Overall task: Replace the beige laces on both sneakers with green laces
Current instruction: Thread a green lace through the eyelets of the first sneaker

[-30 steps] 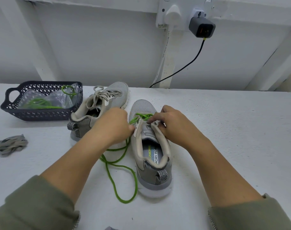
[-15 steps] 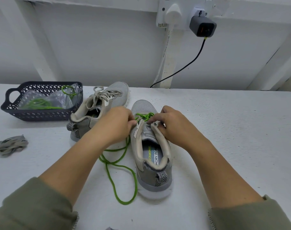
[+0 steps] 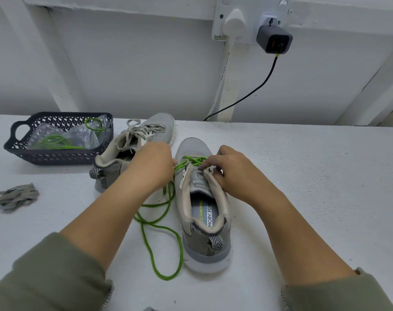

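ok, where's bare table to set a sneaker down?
Widest: table right of the near sneaker, all bare. Smaller patch in front of the basket, between beige lace pile and far sneaker. Crowded: left of the near sneaker, green lace loops.

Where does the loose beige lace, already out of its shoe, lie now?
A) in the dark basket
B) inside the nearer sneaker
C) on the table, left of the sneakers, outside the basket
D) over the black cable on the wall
C: the loose beige lace lies bundled on the table at the far left, nearer the camera than the basket and apart from it.
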Demonstrator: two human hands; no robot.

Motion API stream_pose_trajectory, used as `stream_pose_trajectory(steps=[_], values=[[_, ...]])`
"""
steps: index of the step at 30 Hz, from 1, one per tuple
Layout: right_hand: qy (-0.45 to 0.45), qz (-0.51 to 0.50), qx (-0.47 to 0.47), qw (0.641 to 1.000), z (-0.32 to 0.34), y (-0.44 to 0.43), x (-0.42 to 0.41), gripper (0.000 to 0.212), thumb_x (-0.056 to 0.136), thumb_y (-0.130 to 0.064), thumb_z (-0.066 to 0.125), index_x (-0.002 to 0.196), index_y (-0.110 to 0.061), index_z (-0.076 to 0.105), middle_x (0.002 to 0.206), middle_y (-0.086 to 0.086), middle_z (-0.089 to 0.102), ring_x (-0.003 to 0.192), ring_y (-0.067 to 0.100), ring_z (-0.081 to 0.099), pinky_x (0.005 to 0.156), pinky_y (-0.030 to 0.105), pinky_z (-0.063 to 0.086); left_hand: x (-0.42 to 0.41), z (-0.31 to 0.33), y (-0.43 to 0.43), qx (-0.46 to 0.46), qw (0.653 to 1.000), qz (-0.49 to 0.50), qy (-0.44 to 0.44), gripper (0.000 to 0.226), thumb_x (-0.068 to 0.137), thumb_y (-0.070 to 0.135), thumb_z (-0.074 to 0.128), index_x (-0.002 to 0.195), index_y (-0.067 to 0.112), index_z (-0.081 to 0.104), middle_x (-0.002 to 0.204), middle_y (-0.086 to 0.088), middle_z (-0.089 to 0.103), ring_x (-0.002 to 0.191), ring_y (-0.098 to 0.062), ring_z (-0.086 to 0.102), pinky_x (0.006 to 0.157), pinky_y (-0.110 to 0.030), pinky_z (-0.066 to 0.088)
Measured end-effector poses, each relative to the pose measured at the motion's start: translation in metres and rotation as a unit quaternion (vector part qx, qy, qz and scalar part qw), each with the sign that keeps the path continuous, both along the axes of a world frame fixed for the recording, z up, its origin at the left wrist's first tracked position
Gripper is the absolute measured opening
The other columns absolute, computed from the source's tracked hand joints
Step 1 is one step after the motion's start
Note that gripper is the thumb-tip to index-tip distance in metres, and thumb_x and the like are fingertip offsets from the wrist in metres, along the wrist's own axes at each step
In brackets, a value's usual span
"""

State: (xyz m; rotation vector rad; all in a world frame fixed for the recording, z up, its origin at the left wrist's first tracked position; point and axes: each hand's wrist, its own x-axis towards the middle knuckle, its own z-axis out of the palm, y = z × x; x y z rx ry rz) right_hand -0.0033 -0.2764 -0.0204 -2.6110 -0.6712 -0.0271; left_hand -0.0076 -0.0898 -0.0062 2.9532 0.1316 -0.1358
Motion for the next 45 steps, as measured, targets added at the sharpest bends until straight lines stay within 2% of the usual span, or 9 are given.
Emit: stream_pose_trajectory(steps=[8, 11, 19, 22, 27, 32, 38, 41, 45], values=[[0.011, 0.009, 0.004, 1.0, 0.001, 0.001, 0.001, 0.025, 0.094, -0.019, 0.055, 0.109, -0.03, 0.071, 0.089, -0.003, 0.044, 0.081, 0.015, 0.048, 0.066, 0.03, 0.041, -0.002, 0.006, 0.008, -0.21, 0.978, -0.009, -0.017, 0.029, 0.093, 0.02, 0.041, 0.067, 0.009, 0.049, 0.069, -0.009, 0.054, 0.064, -0.021, 0.047, 0.058, -0.03, 0.036], [0.031, 0.021, -0.002, 0.999, 0.004, 0.0, 0.005, 0.029, 0.094, -0.015, 0.052, 0.108, -0.031, 0.071, 0.091, -0.004, 0.045, 0.081, 0.013, 0.047, 0.065, 0.024, 0.041, -0.001, 0.012, 0.006, -0.304, 0.948, 0.026, -0.095, 0.03, 0.097, 0.024, 0.04, 0.076, 0.005, 0.051, 0.07, -0.004, 0.052, 0.063, -0.018, 0.044, 0.059, -0.03, 0.033], [-0.007, 0.015, 0.104, 0.994, 0.022, 0.015, 0.024, 0.024, 0.088, -0.033, 0.065, 0.112, -0.03, 0.066, 0.086, -0.009, 0.049, 0.07, 0.001, 0.05, 0.063, 0.011, 0.034, -0.006, 0.012, 0.004, -0.254, 0.949, -0.104, -0.155, 0.015, 0.098, 0.03, 0.049, 0.091, 0.025, 0.061, 0.083, 0.008, 0.061, 0.07, -0.001, 0.05, 0.06, -0.022, 0.033], [-0.017, 0.009, 0.138, 0.99, 0.021, 0.027, 0.028, 0.01, 0.087, -0.026, 0.066, 0.096, -0.025, 0.069, 0.078, -0.008, 0.052, 0.067, 0.001, 0.049, 0.059, 0.011, 0.034, -0.008, 0.017, 0.004, -0.252, 0.95, -0.1, -0.155, 0.019, 0.097, 0.031, 0.05, 0.081, 0.026, 0.058, 0.066, 0.009, 0.052, 0.052, 0.001, 0.044, 0.049, -0.017, 0.027], [0.077, -0.116, 0.057, 0.989, 0.006, 0.022, 0.04, 0.013, 0.089, -0.014, 0.059, 0.098, -0.016, 0.068, 0.091, 0.001, 0.06, 0.077, 0.014, 0.053, 0.056, 0.019, 0.035, -0.014, 0.025, 0.012, -0.288, 0.941, -0.052, -0.169, 0.024, 0.098, 0.031, 0.048, 0.081, 0.018, 0.06, 0.061, 0.005, 0.051, 0.049, -0.001, 0.041, 0.048, -0.012, 0.033], [0.012, -0.015, 0.111, 0.994, 0.016, 0.028, 0.03, 0.025, 0.089, -0.029, 0.066, 0.114, -0.027, 0.065, 0.092, -0.004, 0.047, 0.076, 0.003, 0.046, 0.062, 0.009, 0.032, -0.014, 0.022, 0.012, -0.242, 0.952, -0.077, -0.169, 0.022, 0.097, 0.029, 0.05, 0.078, 0.022, 0.057, 0.059, 0.007, 0.05, 0.051, -0.004, 0.043, 0.052, -0.023, 0.03], [0.069, -0.102, 0.019, 0.992, 0.008, 0.019, 0.044, 0.034, 0.102, -0.031, 0.045, 0.091, -0.004, 0.064, 0.082, 0.007, 0.056, 0.079, 0.023, 0.051, 0.06, 0.029, 0.03, -0.015, 0.026, 0.014, -0.336, 0.906, -0.023, -0.256, 0.032, 0.099, 0.026, 0.046, 0.077, 0.005, 0.058, 0.045, 0.012, 0.039, 0.044, -0.005, 0.034, 0.047, -0.023, 0.029], [0.101, -0.08, 0.009, 0.992, 0.018, 0.015, 0.044, 0.022, 0.1, -0.03, 0.048, 0.108, -0.014, 0.061, 0.096, 0.005, 0.053, 0.086, 0.021, 0.052, 0.064, 0.028, 0.038, -0.013, 0.027, 0.014, -0.3, 0.92, -0.013, -0.25, 0.033, 0.099, 0.028, 0.044, 0.079, 0.006, 0.059, 0.049, 0.008, 0.042, 0.048, -0.009, 0.037, 0.051, -0.031, 0.03], [0.109, -0.026, 0.01, 0.994, 0.038, 0.008, 0.033, 0.067, 0.086, -0.031, 0.063, 0.145, -0.038, 0.031, 0.127, 0.003, 0.034, 0.11, 0.02, 0.049, 0.091, 0.034, 0.046, -0.013, 0.016, 0.01, -0.204, 0.95, -0.038, -0.232, 0.026, 0.098, 0.03, 0.044, 0.083, 0.017, 0.061, 0.067, 0.005, 0.056, 0.067, -0.019, 0.05, 0.06, -0.033, 0.035]])
